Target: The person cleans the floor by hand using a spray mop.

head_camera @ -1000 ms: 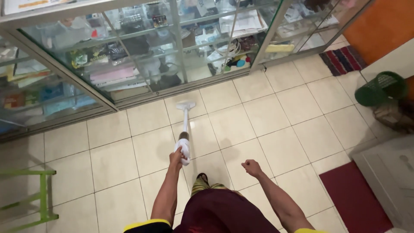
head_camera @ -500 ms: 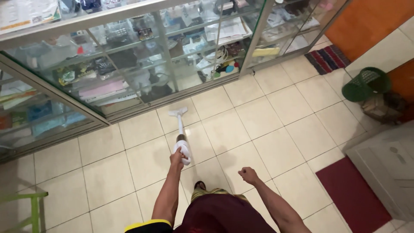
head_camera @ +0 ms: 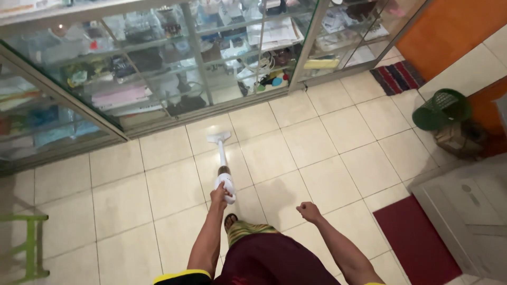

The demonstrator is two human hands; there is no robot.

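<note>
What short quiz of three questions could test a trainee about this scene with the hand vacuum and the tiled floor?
1. True or false: the left hand has its grip on the white stick vacuum.
2. Which is nearest to the vacuum's nozzle? A) glass display cabinet B) green basket C) dark red mat
3. Fill in: the right hand is closed in a fist and holds ____.

Key: 1 true; 2 A; 3 nothing
</note>
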